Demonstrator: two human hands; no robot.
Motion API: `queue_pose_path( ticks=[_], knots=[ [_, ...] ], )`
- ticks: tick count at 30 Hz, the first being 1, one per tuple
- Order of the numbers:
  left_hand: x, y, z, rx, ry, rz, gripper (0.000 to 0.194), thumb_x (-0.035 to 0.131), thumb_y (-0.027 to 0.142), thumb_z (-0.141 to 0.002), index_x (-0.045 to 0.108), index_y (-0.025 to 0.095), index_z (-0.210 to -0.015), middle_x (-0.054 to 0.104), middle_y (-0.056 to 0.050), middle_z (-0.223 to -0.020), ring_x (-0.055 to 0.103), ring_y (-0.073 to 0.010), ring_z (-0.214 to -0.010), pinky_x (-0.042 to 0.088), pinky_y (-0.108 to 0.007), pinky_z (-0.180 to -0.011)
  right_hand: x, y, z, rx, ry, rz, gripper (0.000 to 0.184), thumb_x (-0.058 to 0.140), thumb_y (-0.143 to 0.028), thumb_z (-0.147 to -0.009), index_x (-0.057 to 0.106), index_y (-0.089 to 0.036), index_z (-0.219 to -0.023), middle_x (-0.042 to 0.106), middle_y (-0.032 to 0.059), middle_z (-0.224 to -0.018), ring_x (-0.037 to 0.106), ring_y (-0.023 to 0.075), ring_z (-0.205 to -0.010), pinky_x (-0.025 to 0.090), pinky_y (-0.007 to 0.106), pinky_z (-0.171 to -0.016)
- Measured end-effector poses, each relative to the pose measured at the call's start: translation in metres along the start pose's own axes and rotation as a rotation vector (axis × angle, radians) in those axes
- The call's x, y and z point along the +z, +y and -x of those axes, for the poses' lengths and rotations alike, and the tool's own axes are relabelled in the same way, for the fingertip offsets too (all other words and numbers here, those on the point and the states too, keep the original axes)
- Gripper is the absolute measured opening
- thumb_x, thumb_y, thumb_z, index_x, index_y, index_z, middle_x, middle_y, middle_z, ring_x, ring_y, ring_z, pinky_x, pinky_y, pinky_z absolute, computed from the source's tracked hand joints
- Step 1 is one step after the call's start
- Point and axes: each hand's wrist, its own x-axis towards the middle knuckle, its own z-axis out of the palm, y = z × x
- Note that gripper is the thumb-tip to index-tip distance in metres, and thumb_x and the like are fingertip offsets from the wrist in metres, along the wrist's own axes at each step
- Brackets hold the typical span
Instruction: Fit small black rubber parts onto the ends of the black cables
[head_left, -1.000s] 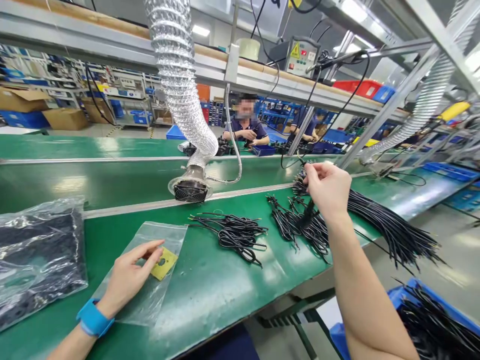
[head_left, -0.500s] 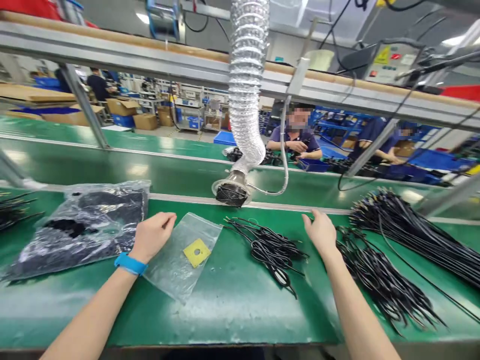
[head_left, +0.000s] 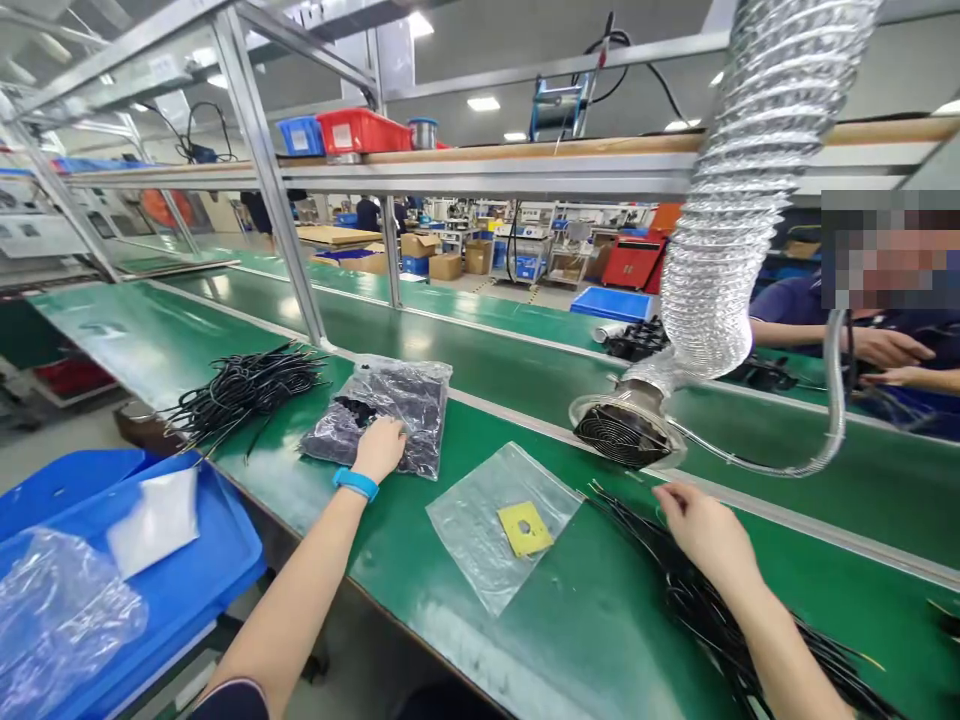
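Observation:
My left hand (head_left: 381,447), with a blue wristband, rests on a clear plastic bag filled with black cables (head_left: 405,398) on the green bench; whether it grips the bag I cannot tell. An empty clear bag (head_left: 480,520) with a yellow card (head_left: 526,528) inside lies flat between my hands. My right hand (head_left: 703,530) hovers with loosely curled fingers over a pile of black cables (head_left: 697,610) and touches its top; nothing is visibly held.
A silver flexible duct ends in a round fan grille (head_left: 624,432) just behind the bags. Another bundle of black cables (head_left: 244,387) lies at the left. A blue bin (head_left: 225,545) with plastic bags stands below the bench edge. A co-worker (head_left: 885,345) sits across the belt.
The view has swung left. My left hand moved from beside the empty bag onto the filled bag. My right hand came off the long cable bundle and now sits over the nearer pile.

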Motion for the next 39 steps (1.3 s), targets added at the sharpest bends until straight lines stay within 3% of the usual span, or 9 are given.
queue_pose_path(
  ticks=[3,7,10,14,22,28,33,36,39],
  knots=[
    [0.004,-0.008,-0.016,0.089,-0.056,0.150,0.033,0.050,0.018,-0.093,0.064,0.007,-0.122,0.056,-0.010,-0.125,0.053,-0.0212,-0.113,0.038,-0.027,-0.100,-0.019,0.006,0.011,0.104,0.224,-0.251,0.029,0.047,-0.032,-0.088,0.063,-0.013,-0.103,0.062,0.0046,-0.089,0.054,0.0209,-0.083,0.036,0.028,-0.075],
    [0.006,-0.022,-0.034,0.192,-0.118,0.310,0.031,0.062,0.021,-0.087,0.069,0.015,-0.116,0.061,-0.005,-0.113,0.057,-0.0122,-0.085,0.042,-0.022,-0.085,-0.044,0.026,0.025,0.051,0.717,-0.327,0.068,0.032,-0.056,-0.070,0.068,-0.006,-0.099,0.061,0.0111,-0.083,0.055,0.0221,-0.074,0.039,0.031,-0.067],
    [0.012,-0.029,-0.038,0.223,-0.098,0.400,0.018,0.068,0.021,-0.081,0.074,0.011,-0.095,0.062,-0.006,-0.099,0.054,-0.0112,-0.076,0.041,-0.023,-0.078,-0.058,0.036,0.033,-0.169,1.145,-0.141,0.072,0.030,-0.054,-0.084,0.070,0.005,-0.094,0.057,0.0167,-0.072,0.049,0.0220,-0.061,0.035,0.034,-0.055],
    [0.020,-0.029,-0.036,0.200,-0.053,0.519,0.009,0.068,0.016,-0.078,0.071,0.009,-0.083,0.064,-0.005,-0.097,0.058,-0.0128,-0.087,0.041,-0.023,-0.084,-0.058,0.015,0.047,-0.691,1.482,0.061,0.024,0.051,-0.024,-0.093,0.065,-0.006,-0.087,0.051,0.0089,-0.064,0.043,0.0150,-0.058,0.030,0.029,-0.047],
    [0.010,-0.028,-0.028,-0.072,-0.006,0.582,0.011,0.066,0.017,-0.077,0.066,0.008,-0.083,0.066,-0.005,-0.087,0.059,-0.0125,-0.078,0.042,-0.021,-0.075,0.047,-0.034,0.087,-0.915,0.795,-0.356,0.004,0.055,-0.015,-0.094,0.057,-0.013,-0.096,0.058,0.0018,-0.091,0.054,0.0086,-0.080,0.042,0.020,-0.073],
    [-0.018,-0.017,-0.004,-0.257,0.238,0.080,0.011,0.053,0.026,-0.081,0.057,0.016,-0.083,0.062,-0.006,-0.081,0.058,-0.0254,-0.080,0.027,-0.031,-0.063,0.093,-0.026,0.088,-0.890,0.594,-0.373,0.006,0.054,-0.017,-0.095,0.058,-0.014,-0.098,0.054,0.0001,-0.088,0.051,0.0072,-0.076,0.039,0.019,-0.068],
    [-0.030,0.012,0.017,-0.106,0.426,0.011,0.015,0.049,0.030,-0.085,0.056,0.017,-0.084,0.063,-0.003,-0.086,0.059,-0.0223,-0.083,0.028,-0.031,-0.061,0.106,-0.027,0.084,-0.915,0.581,-0.322,0.011,0.052,-0.016,-0.095,0.061,-0.013,-0.099,0.053,0.0025,-0.088,0.050,0.0103,-0.080,0.039,0.022,-0.070],
    [-0.031,0.034,0.019,0.079,0.478,0.355,0.025,0.058,0.035,-0.081,0.061,0.016,-0.099,0.061,0.000,-0.084,0.056,-0.0139,-0.074,0.039,-0.026,-0.066,0.113,-0.028,0.082,-0.950,0.572,-0.209,0.013,0.050,-0.014,-0.094,0.062,-0.011,-0.091,0.049,0.0048,-0.082,0.044,0.0144,-0.075,0.034,0.027,-0.064],
    [-0.030,0.064,0.016,0.302,0.305,0.755,0.040,0.063,0.040,-0.079,0.067,0.016,-0.110,0.059,-0.002,-0.086,0.052,-0.0100,-0.069,0.045,-0.024,-0.069,0.117,-0.029,0.082,-0.980,0.581,-0.104,0.016,0.047,-0.009,-0.091,0.060,-0.010,-0.081,0.046,0.0063,-0.076,0.038,0.0173,-0.070,0.029,0.030,-0.062]
  ],
)
